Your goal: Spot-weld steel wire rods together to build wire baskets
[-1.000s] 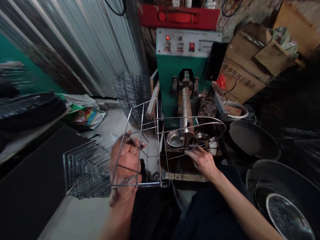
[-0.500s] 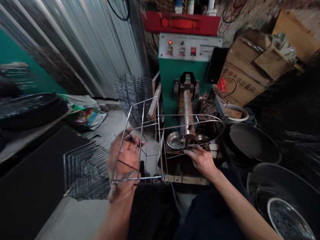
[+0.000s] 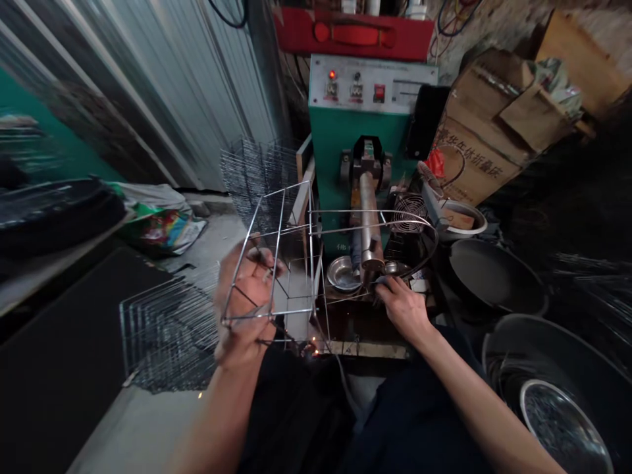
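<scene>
A wire frame (image 3: 279, 232) with a boxy left end and a long curved loop reaches across the front of a green machine (image 3: 332, 151). Its box end rests in my left hand (image 3: 247, 296), the fingers curled round the thin rods. Just below the tip of the machine's metal cylinder (image 3: 368, 217) is my right hand (image 3: 403, 306), its fingers pinched together; what they hold is too small to make out. The loop passes over the cylinder. Small orange sparks (image 3: 315, 347) glow beneath the box end.
Stacked wire frames stand on the floor at left (image 3: 168, 336) and behind (image 3: 251, 178). A small metal bowl (image 3: 344, 272) sits under the cylinder. Dark round pans (image 3: 496, 276) and a silver bowl (image 3: 565, 428) lie at right, with a cardboard box (image 3: 474, 145) behind.
The wire frame's box end has tilted and risen slightly. My right hand has shifted a little right of the cylinder's tip. Sparks have appeared below the frame, and the view has moved slightly.
</scene>
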Demonstrator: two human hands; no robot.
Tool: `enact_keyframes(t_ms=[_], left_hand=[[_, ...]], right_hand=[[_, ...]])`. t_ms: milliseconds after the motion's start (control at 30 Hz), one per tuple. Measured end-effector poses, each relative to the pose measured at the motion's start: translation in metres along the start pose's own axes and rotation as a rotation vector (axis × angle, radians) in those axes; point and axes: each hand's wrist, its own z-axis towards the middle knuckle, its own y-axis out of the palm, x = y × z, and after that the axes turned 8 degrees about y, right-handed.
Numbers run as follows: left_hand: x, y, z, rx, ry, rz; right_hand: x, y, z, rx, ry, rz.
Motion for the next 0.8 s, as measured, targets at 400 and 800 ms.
enact_keyframes(t_ms=[400,800], left_hand=[[-0.024,-0.009,0.026,-0.018,0.012,-0.090],[0.001,-0.016,0.005,-0.021,-0.079,-0.167]], right_hand=[[-0.002,0.014,0.019,0.016,0.057,0.025],[-0.017,-0.013,-0.074,0.016,-0.264,0.433]])
